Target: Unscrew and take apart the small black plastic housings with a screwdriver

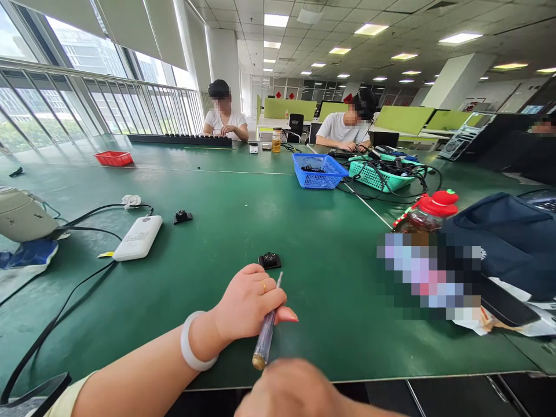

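- Blur is softening the right hand at the bottom edge, just below the butt of a screwdriver; whether that hand is gripping or touching anything, I cannot tell.
- The left hand is wearing a ring and a white bracelet, and is gripping the screwdriver, its clear handle tilting and its thin shaft pointing away from the person.
- Just beyond the left hand, a small black part is lying on the green counter, near the shaft's tip; contact is not telling itself clearly.
- To the right, a dark phone is lying near a navy bag.
- To the left, a white power bank is resting among black cables, and a second black part is sitting beyond it.
- Farther off, a red-lidded jar, a blue basket, a green basket and a red tray are standing apart.
- At the far side, two co-workers in white shirts are sitting and working with their hands.
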### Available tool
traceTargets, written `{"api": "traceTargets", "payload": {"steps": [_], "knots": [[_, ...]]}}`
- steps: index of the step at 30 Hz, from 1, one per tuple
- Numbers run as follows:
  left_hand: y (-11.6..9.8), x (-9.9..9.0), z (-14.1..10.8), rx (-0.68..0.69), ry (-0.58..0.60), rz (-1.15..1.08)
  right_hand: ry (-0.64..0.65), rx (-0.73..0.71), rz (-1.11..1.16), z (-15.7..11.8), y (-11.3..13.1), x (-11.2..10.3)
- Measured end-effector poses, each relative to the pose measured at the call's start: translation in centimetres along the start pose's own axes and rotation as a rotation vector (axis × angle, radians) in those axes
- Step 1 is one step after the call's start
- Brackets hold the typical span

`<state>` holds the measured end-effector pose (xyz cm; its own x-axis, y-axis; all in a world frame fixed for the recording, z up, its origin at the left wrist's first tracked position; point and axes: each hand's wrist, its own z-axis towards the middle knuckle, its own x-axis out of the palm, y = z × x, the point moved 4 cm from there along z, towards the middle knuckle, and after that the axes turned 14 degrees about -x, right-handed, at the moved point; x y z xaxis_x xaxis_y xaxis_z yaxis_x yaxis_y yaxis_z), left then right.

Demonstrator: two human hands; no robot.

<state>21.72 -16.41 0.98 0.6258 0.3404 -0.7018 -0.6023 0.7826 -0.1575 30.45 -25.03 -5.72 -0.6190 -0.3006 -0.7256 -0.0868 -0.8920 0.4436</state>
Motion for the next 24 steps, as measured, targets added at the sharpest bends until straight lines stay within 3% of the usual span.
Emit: {"api": "traceTargets", "payload": {"steps": [2,4,7,11,14,18,21,24], "knots": [[0.1,-0.4,0.4,-0.068,0.005,0.034,-0.260,-0.175,-0.367,1.7,1.6,-4.9],[0.3,-0.9,1.0,-0.131,-0.001,0.067,-0.339,-0.244,-0.574,3.5,2.2,-7.9],[0.6,-1.6,2.1,-0.171,0.016,0.072,-0.367,-0.272,-0.740,5.5,0.9,-10.3],[2.0,-1.6,3.7,-0.274,0.133,0.008,-0.430,-0.325,-0.744,6.3,-2.9,-12.1],[4.4,-0.8,3.8,-0.416,0.149,0.015,-0.557,-0.222,-0.572,5.6,-6.3,-13.9],[8.4,1.2,1.7,-0.580,0.249,0.038,-0.789,0.106,-0.234,3.3,-11.0,-15.5],[10.5,2.8,-0.1,-0.644,0.316,-0.003,-0.938,0.262,0.036,2.0,-13.5,-15.4],[11.2,4.0,-1.1,-0.644,0.405,-0.028,-1.015,0.340,0.215,1.6,-14.6,-14.8]]}}
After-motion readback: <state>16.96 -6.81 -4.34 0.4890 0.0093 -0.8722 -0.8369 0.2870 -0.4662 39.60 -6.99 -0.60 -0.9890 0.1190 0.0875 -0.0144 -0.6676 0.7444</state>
